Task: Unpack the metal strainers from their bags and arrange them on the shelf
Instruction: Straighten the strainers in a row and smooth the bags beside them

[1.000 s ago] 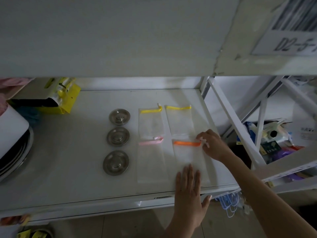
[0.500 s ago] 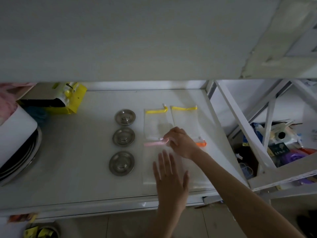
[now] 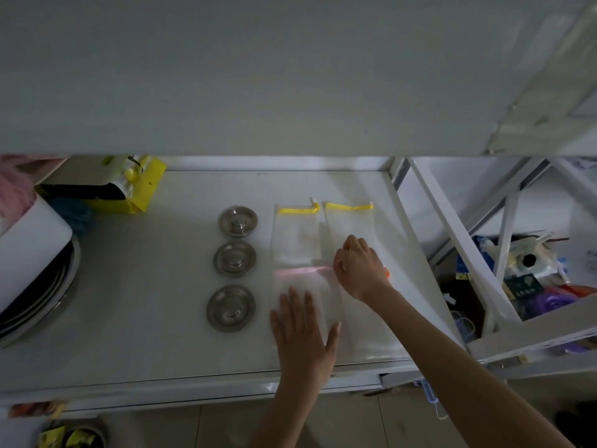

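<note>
Strainers (image 3: 235, 266): three, lined up mid-frame.
Left hand (image 3: 302, 328): fingers spread flat on pink-zip bag (image 3: 300, 287).
Right hand (image 3: 358, 270): fingers curled; pinch on the zip cannot be told.
Advice: bag is best kept flat.

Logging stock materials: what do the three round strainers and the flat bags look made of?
Strainers: apparently polished metal, probably stainless steel; grey sheen with bright highlights. Bags: thin clear plastic film, shelf showing through, with yellow, pink and orange zip strips that look plastic.

Shiny brushed-metal strainers (image 3: 238, 221), clear glossy plastic bags (image 3: 296, 236), smooth matt white shelf (image 3: 145, 286).
</note>
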Tool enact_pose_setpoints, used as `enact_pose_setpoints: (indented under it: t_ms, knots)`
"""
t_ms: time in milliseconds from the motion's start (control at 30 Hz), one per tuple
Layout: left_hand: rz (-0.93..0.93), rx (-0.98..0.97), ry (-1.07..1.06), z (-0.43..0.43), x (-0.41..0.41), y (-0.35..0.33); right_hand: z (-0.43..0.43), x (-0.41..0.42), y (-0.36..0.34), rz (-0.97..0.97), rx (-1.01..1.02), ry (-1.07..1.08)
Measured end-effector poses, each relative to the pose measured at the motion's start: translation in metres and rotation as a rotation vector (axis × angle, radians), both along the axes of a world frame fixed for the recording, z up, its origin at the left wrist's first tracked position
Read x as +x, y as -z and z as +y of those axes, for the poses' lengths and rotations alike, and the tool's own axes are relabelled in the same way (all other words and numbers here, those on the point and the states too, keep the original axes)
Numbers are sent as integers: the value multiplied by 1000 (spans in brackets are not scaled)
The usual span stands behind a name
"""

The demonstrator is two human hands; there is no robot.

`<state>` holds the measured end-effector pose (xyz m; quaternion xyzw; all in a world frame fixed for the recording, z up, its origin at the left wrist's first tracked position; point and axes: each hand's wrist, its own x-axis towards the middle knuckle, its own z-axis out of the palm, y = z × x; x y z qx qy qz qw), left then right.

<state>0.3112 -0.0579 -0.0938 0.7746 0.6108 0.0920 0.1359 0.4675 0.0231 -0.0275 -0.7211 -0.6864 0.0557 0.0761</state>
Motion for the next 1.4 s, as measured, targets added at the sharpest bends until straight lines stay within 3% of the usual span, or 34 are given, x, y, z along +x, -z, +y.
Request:
enact_pose_setpoints:
  t_ms: [267, 467, 667, 967, 1400]
  knots:
    - [-57, 163, 84, 26, 5, -22, 42, 8, -4, 288, 66, 100]
    - [61, 90, 168, 103, -5, -21, 100, -3, 0, 270, -130, 82]
    - [200, 87, 243, 109, -17, -6, 127, -7, 14, 205, -226, 105]
    - [230, 63, 207, 110, -18, -7, 136, -10, 16, 132, -209, 135]
    - [181, 39, 183, 110, -15, -6, 106, 14, 15, 24, 24, 96]
